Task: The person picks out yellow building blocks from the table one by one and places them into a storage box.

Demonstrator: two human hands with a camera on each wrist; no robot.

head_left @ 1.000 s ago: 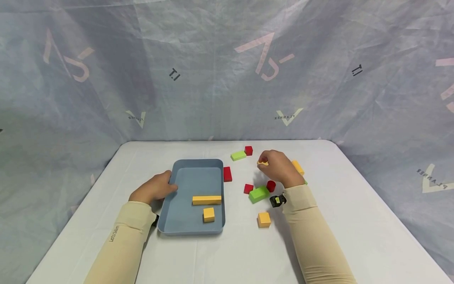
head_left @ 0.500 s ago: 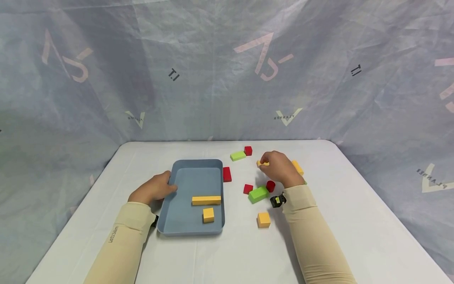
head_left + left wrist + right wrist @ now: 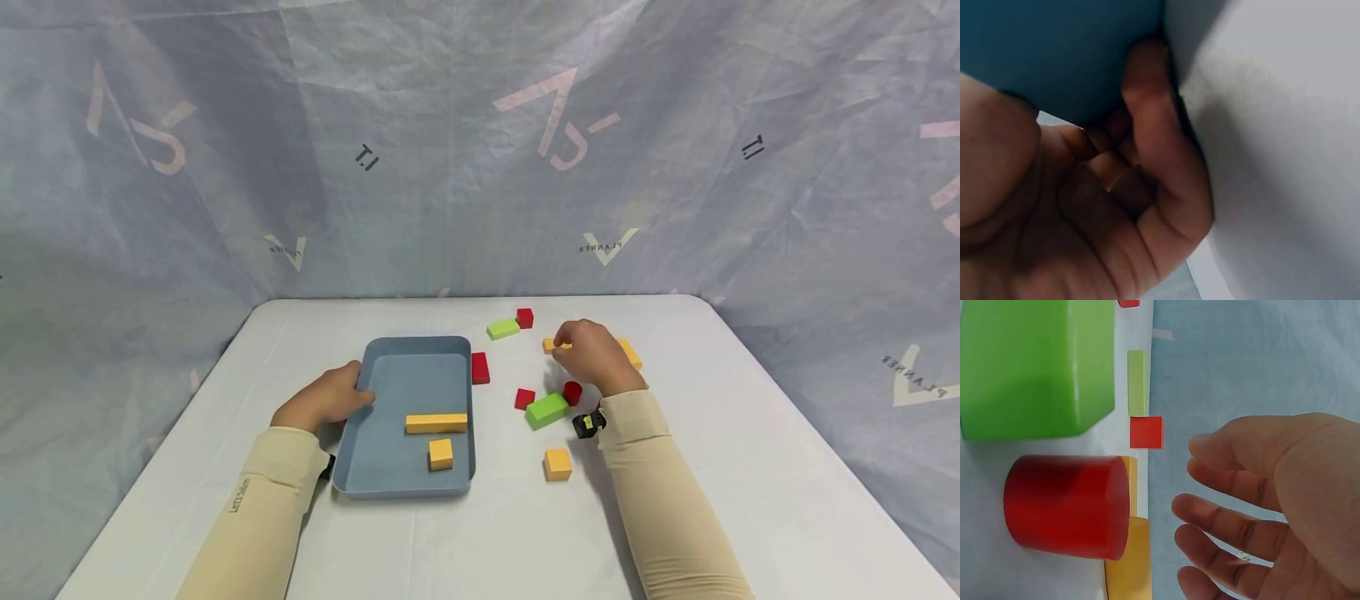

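Note:
My left hand point(image 3: 326, 398) grips the left rim of a blue-grey tray point(image 3: 405, 350), thumb over the inside and curled fingers against the outer wall, as the left wrist view shows. Inside the tray lie a long yellow block point(image 3: 437, 423) and a yellow cube point(image 3: 440, 455). My right hand point(image 3: 592, 357) hovers at a small yellow block point(image 3: 550, 345) on the table, partly hidden behind the fingers. In the right wrist view the fingers are loosely bent, thumb tip close to the index finger, with nothing between them. A red cylinder point(image 3: 1066, 506) stands near that wrist.
A green block point(image 3: 547, 411), red square point(image 3: 525, 399) and yellow cube point(image 3: 557, 464) lie right of the tray. A red block point(image 3: 481, 368) is beside its right wall. Farther back are a light green block point(image 3: 503, 329) and red cube point(image 3: 525, 318); another yellow block point(image 3: 630, 353) lies behind the right hand.
The right fingers have shifted slightly right, so more of the small yellow block shows. My left hand and the tray stay in place.

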